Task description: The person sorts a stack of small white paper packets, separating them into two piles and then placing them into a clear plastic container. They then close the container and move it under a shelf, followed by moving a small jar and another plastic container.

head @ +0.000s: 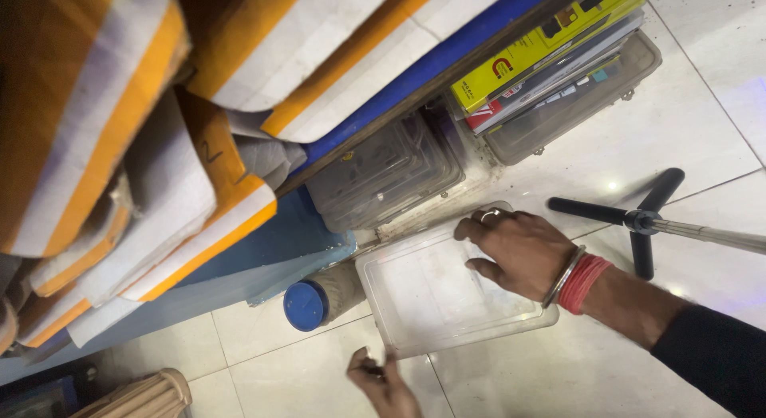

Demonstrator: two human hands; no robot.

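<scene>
Pressing down on a clear plastic box (pixel 447 286) that lies flat on the tiled floor (pixel 638 147), the right hand (pixel 519 250) rests with fingers spread loosely across the lid, gripping nothing. The left hand (pixel 383 382) sits at the box's near edge, fingers curled toward the rim; whether it has pinched hold of it cannot be told. The box looks light, thin-walled and a little flexible, smooth enough to slip on tile, and is best taken by its two long rims rather than the lid's middle. Beside it lies a jar with a blue cap (pixel 306 305), on its side. Behind, more clear boxes (pixel 383 175) sit under a blue-edged shelf, and a yellow carton (pixel 535 47) with red and black markings tops a stack of flat packages over another clear case (pixel 574 107). A black tripod foot (pixel 642 218) stands at right.
</scene>
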